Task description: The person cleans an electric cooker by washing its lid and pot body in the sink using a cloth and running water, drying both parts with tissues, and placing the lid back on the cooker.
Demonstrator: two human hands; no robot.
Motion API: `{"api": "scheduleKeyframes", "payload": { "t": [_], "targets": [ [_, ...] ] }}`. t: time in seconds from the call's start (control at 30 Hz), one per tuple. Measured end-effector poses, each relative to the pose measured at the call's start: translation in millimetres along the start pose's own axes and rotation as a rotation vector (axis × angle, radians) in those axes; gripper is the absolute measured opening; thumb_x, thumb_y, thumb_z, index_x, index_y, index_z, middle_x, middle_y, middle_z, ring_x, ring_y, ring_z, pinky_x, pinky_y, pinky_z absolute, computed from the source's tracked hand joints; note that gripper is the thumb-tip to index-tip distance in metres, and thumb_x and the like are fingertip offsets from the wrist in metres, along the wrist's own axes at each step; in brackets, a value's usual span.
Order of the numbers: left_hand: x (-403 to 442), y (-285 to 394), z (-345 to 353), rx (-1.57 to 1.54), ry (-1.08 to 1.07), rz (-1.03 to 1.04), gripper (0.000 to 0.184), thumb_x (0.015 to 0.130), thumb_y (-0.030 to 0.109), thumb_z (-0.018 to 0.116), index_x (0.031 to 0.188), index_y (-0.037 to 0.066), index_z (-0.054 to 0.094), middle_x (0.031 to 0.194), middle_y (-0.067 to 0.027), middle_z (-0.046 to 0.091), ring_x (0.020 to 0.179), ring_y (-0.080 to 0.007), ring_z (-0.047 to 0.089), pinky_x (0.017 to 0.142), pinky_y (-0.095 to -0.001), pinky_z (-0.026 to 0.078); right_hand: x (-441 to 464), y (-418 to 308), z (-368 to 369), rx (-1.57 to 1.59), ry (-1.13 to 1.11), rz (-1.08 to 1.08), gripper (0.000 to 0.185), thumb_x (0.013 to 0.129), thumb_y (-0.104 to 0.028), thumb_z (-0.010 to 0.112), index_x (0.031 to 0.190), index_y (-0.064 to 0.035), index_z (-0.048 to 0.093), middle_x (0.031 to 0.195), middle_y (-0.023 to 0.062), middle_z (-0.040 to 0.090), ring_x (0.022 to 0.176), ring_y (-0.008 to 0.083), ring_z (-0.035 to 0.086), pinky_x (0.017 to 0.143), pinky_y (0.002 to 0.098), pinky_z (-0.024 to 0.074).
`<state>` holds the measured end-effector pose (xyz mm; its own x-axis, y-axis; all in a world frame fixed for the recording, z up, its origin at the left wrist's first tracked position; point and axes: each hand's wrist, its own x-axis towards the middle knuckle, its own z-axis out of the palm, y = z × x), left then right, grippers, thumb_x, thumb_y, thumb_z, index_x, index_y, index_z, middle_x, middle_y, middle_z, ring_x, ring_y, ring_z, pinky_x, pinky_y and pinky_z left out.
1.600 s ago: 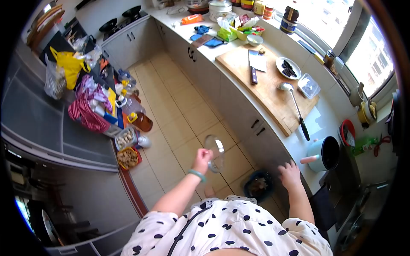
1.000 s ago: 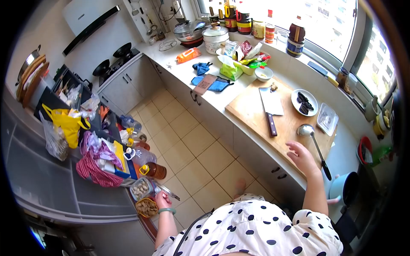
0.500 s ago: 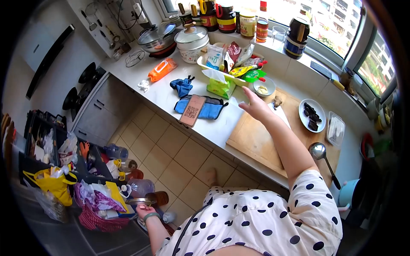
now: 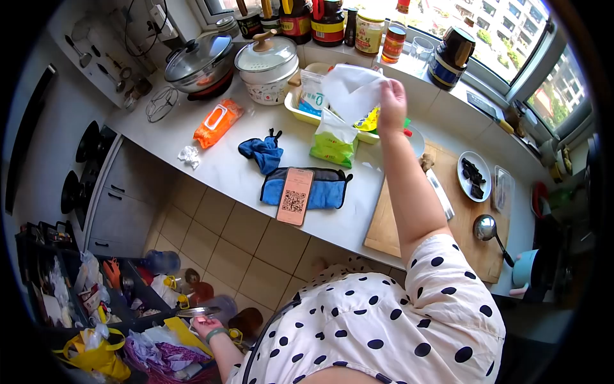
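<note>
Over the counter, my right hand [image 4: 391, 105] is closed on one edge of a white tissue [image 4: 352, 86]. The tissue hangs above a green tissue pack [image 4: 334, 144], from which more white paper sticks up. At the lower left, my left hand [image 4: 207, 326] grips a shiny round metal dish or lid [image 4: 197, 312], seen edge-on, so its kind is unclear. Behind the right hand stands a tray [image 4: 307, 117] with food packets, partly covered by the tissue. A bowl [image 4: 416, 141] is mostly hidden behind my right forearm.
A cutting board [image 4: 396, 221] carries a knife [image 4: 440, 195], a plate [image 4: 474, 192] of dark pieces and a ladle [image 4: 486, 229]. Blue cloths [image 4: 326, 189] and a phone [image 4: 295, 197] lie near the counter edge. Pots [image 4: 265, 70] stand behind. Bags and bottles crowd the floor at left.
My right hand was open and reaching toward the tissue pack; now it is raised, pinching a pulled-out tissue. My left hand still holds the metal thing. The view has shifted.
</note>
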<state>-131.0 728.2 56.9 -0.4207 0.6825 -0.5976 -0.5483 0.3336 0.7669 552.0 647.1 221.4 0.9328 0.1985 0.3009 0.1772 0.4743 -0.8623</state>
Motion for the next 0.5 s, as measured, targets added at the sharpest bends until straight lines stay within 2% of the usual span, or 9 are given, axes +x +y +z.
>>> {"api": "scheduleKeyframes", "payload": {
  "t": [0.1,0.17,0.2,0.27,0.3,0.37,0.4,0.47,0.5],
  "targets": [
    [29.0,-6.5,-5.8,-0.023,0.058,-0.076,0.014,0.075,0.034,0.053,0.071,0.021,0.05,0.054,0.0081,0.044,0.043,-0.0046,0.037,0.041,-0.0179,0.026,4.1,-21.2,-19.8,0.324,0.028,0.077,0.015,0.09,-0.01,0.039,0.1,-0.0011,0.046,0.089,0.0086,0.056,0.082,0.0169,0.057,0.074,0.0303,0.0484],
    [41.3,-14.2,-9.9,-0.016,-0.014,-0.074,0.013,0.075,0.033,0.053,0.073,0.02,0.051,0.054,0.0081,0.045,0.042,-0.0043,0.037,0.041,-0.0173,0.027,-5.1,-8.1,-18.8,-0.002,-0.102,0.365,0.028,0.086,-0.003,0.036,0.113,-0.0033,0.044,0.102,0.0108,0.054,0.088,0.0219,0.057,0.078,0.0318,0.0478],
    [38.5,-14.3,-4.7,-0.015,-0.038,-0.099,0.014,0.075,0.034,0.054,0.074,0.02,0.051,0.054,0.0082,0.046,0.041,-0.0041,0.037,0.04,-0.0167,0.028,-7.3,31.8,-25.8,-0.389,-0.25,0.359,0.043,0.082,-0.007,0.045,0.124,-0.004,0.038,0.103,0.0122,0.055,0.09,0.0238,0.057,0.077,0.0298,0.0466],
    [27.9,-11.4,10.8,0.004,-0.053,-0.098,0.015,0.076,0.035,0.054,0.074,0.02,0.051,0.054,0.0082,0.046,0.041,-0.0039,0.038,0.04,-0.0163,0.028,-33.4,42.4,-2.6,-1.237,-0.502,0.391,0.066,0.075,-0.022,0.062,0.13,-0.004,0.031,0.099,0.0224,0.058,0.088,0.0291,0.059,0.079,0.0332,0.0449],
    [25.3,-12.2,15.0,0.013,-0.059,-0.101,0.016,0.076,0.036,0.054,0.074,0.02,0.051,0.054,0.0082,0.046,0.041,-0.0038,0.038,0.04,-0.0161,0.028,-46.7,62.4,-9.2,-1.31,-0.587,0.205,0.052,0.075,-0.023,0.06,0.122,-0.0063,0.044,0.096,0.0228,0.059,0.088,0.0334,0.058,0.08,0.0368,0.0446],
    [25.7,-10.1,20.3,-0.003,-0.045,-0.091,0.017,0.077,0.036,0.054,0.074,0.019,0.052,0.053,0.0083,0.045,0.041,-0.0038,0.037,0.039,-0.0166,0.028,-46.4,66.0,-6.0,-1.506,-0.694,0.188,0.028,0.074,-0.022,0.06,0.097,-0.0059,0.059,0.094,0.0182,0.06,0.087,0.0357,0.058,0.078,0.0397,0.045],
    [19.8,-6.2,29.5,0.004,-0.012,-0.105,0.017,0.077,0.036,0.054,0.074,0.019,0.052,0.053,0.0084,0.045,0.041,-0.0037,0.037,0.039,-0.0167,0.028,-46.9,41.9,7.9,-1.415,-0.545,0.084,0.013,0.072,-0.017,0.06,0.075,-0.0052,0.059,0.092,0.0141,0.061,0.085,0.035,0.057,0.077,0.0399,0.0441],
    [28.0,-3.6,23.3,0.057,-0.076,-0.116,0.018,0.077,0.036,0.054,0.074,0.018,0.052,0.055,0.0059,0.047,0.042,-0.0061,0.039,0.039,-0.0181,0.028,-42.9,-6.4,12.7,-1.164,-0.315,-0.483,0.012,0.073,-0.017,0.059,0.078,-0.0057,0.058,0.092,0.0128,0.055,0.095,0.0318,0.046,0.087,0.0393,0.0364],
    [30.9,-3.6,20.3,0.24,-0.074,-0.048,0.019,0.077,0.035,0.054,0.074,0.016,0.052,0.056,0.0042,0.048,0.043,-0.0071,0.039,0.039,-0.019,0.029,-42.7,-34.0,11.6,-1.034,-0.234,-0.597,0.016,0.071,-0.017,0.062,0.08,-0.0041,0.058,0.097,0.0134,0.052,0.098,0.0324,0.043,0.088,0.0389,0.0352]
  ]
}}
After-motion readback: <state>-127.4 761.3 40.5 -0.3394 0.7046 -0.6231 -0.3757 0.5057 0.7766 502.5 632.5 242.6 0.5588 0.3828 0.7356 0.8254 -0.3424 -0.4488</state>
